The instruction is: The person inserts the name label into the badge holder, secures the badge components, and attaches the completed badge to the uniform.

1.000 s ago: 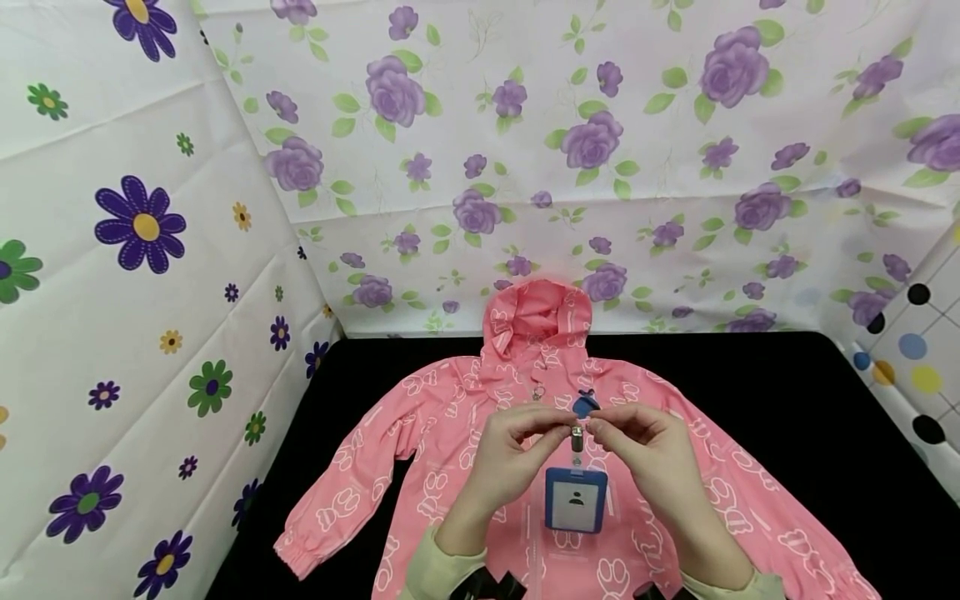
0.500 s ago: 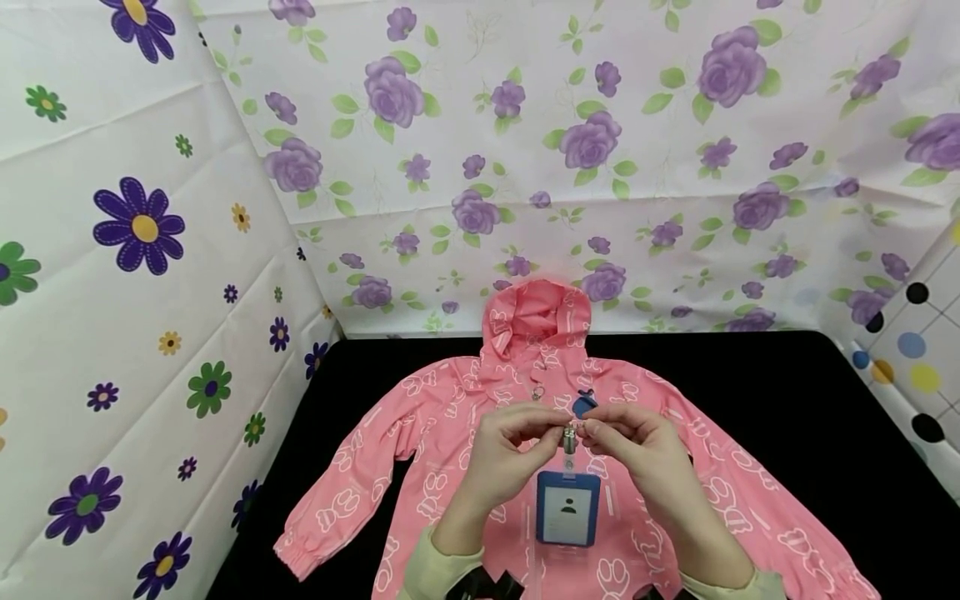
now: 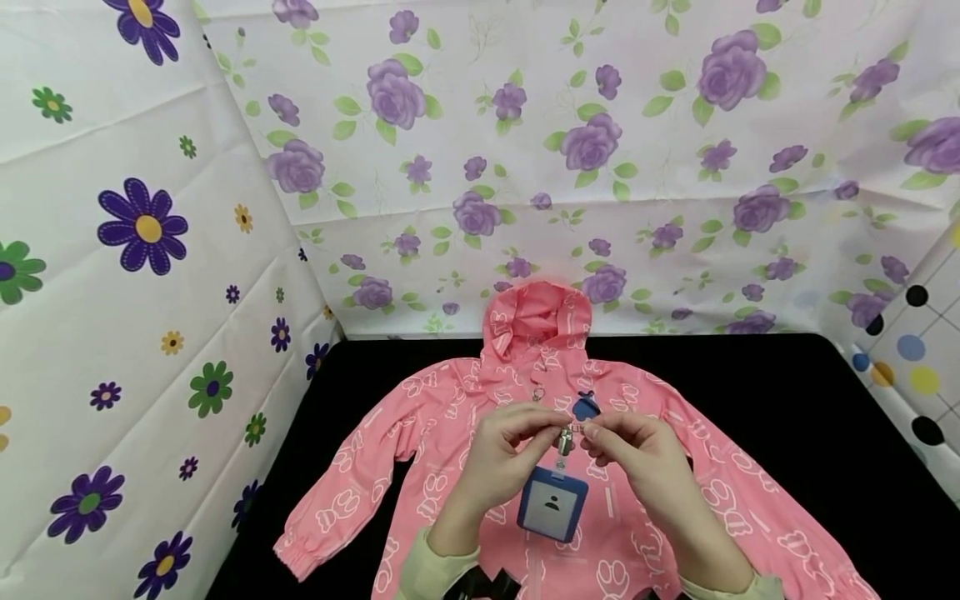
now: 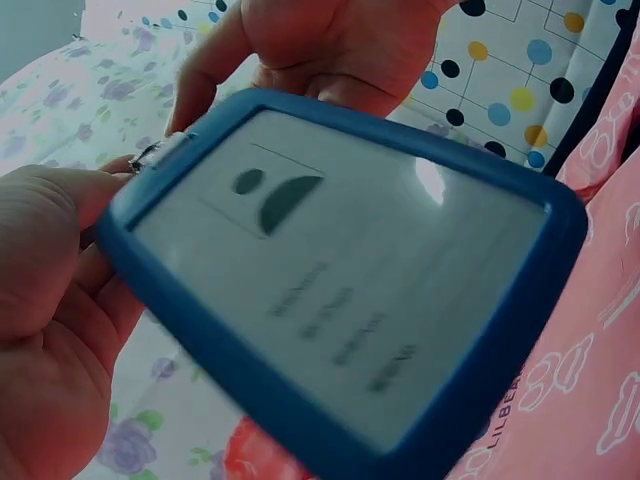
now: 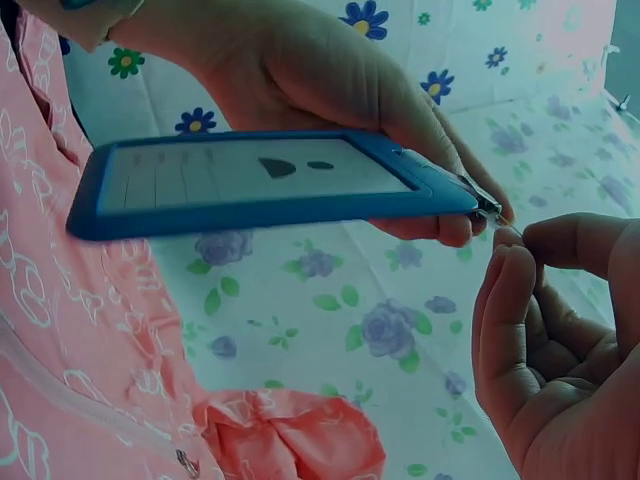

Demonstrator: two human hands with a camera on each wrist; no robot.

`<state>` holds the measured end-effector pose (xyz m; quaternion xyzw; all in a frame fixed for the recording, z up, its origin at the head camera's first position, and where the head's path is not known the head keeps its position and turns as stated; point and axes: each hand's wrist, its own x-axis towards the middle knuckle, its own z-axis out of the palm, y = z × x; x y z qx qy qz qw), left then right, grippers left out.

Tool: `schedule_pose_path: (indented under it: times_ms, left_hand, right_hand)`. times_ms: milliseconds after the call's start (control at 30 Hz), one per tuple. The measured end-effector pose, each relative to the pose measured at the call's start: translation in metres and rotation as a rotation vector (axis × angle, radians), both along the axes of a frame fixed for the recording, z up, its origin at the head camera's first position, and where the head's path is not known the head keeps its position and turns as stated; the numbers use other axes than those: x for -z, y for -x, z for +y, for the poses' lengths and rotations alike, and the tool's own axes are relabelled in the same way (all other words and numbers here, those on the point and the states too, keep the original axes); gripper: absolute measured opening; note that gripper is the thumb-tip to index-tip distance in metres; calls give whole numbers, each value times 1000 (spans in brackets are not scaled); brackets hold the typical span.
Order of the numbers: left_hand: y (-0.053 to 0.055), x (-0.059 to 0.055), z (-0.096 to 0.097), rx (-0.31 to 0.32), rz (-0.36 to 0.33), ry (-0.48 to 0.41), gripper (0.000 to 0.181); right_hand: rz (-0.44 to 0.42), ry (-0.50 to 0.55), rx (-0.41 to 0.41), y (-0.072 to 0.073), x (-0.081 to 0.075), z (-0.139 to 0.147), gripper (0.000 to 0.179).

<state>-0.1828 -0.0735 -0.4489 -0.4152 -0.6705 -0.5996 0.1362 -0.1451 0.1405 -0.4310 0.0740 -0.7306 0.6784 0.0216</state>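
Note:
A blue-framed badge holder [image 3: 552, 504] hangs tilted from a small metal clip [image 3: 565, 440] on a clear strap. Its white card, with a dark portrait symbol, fills much of the left wrist view. My left hand [image 3: 498, 458] pinches the clip from the left. My right hand [image 3: 637, 446] brings thumb and forefinger together at the clip's upper end; in the right wrist view those fingertips [image 5: 513, 240] meet right at its tip. What lies between them is mostly hidden. Below both hands lies a pink hooded jacket [image 3: 442, 417] with white printed outlines.
The jacket is spread on a black table [image 3: 757, 383], hood [image 3: 536, 304] toward the back. A small dark blue rounded piece [image 3: 585, 407] sits on its chest, just beyond my fingers. Flowered sheets [image 3: 480, 125] hang behind and at left, a dotted one [image 3: 911, 379] at right.
The badge holder has shifted a little left and now hangs tilted rather than straight. The clip has moved slightly left and apart from the right fingertips in the head view.

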Motion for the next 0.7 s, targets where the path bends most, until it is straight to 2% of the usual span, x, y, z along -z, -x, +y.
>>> schedule_pose_path:
  times_ms: [467,700]
  left_hand:
    - [2,-6,-6,-102,229,144,21]
    - [3,-8,-8,-115,309,175,24]
  right_hand:
    - [-21,60,-56,1,2,0,24]
    - [-68,96,-73,2,2,-1,28]
